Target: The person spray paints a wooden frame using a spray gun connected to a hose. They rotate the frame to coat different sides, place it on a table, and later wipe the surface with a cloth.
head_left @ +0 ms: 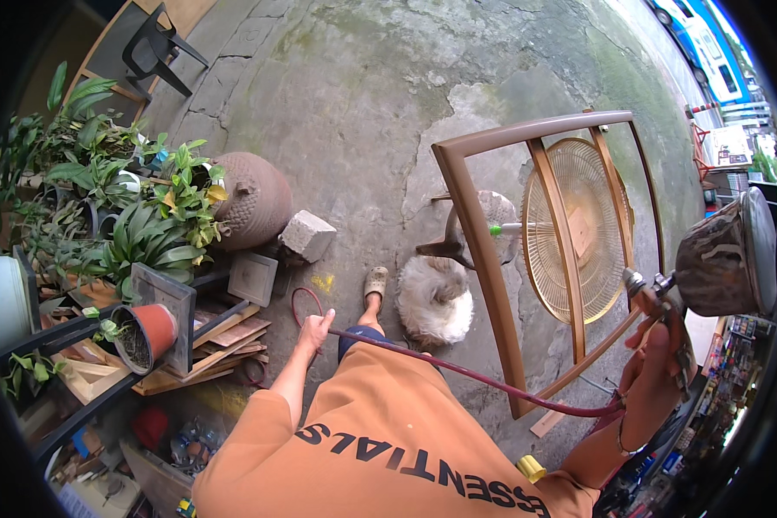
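Note:
My right hand (656,354) is closed around a spray gun (643,293) with a large paint-stained cup (712,263) on it. A dark red hose (457,374) crosses in front of my body from near the right hand. Its other part is gripped by my left hand (313,332), and a loop hangs beyond the fingers. The spray gun's nozzle is near the right side of a brown wooden frame (479,268) with two inner slats. Behind those slats shows a round, ribbed, gold-coloured grille (548,250), its support partly hidden.
A fluffy white dog (436,302) lies near my foot. Beyond it stands a stained stool-like stand (492,211). To the left are potted plants (138,233), a clay jar (255,200), a concrete block (307,236) and stacked wood (220,345). A dark plastic chair (155,52) stands far left.

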`<state>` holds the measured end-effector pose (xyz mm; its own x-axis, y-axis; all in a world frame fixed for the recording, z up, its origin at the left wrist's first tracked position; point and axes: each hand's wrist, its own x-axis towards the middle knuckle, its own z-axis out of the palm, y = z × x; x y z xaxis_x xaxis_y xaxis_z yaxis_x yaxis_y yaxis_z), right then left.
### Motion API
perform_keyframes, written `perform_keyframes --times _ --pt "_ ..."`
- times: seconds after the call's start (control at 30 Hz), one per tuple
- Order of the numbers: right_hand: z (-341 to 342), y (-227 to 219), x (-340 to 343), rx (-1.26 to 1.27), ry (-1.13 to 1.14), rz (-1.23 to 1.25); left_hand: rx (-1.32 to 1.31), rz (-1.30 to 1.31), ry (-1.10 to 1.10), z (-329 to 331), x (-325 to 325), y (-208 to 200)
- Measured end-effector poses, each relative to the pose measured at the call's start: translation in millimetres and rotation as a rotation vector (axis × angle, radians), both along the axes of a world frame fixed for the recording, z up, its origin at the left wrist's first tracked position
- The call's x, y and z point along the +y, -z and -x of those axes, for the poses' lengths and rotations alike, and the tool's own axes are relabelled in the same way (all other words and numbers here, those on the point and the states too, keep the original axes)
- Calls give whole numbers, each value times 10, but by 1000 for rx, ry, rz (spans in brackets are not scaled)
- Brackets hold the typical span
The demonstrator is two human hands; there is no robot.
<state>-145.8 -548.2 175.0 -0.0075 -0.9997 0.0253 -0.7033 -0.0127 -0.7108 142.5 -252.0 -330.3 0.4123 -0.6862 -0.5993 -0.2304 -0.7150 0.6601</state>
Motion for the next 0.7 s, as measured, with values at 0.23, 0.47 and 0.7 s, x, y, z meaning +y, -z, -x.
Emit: perform_keyframes --times 0.23,0.47,0.7 --pt "198 153 -193 72 207 233 2 12 0 107 -131 -52" --pt "412 131 340 -124 -105 -165 -65 -51 8 -44 92 47" --pt "397 508 915 -289 -496 -20 -36 -230 117 156 374 -98"
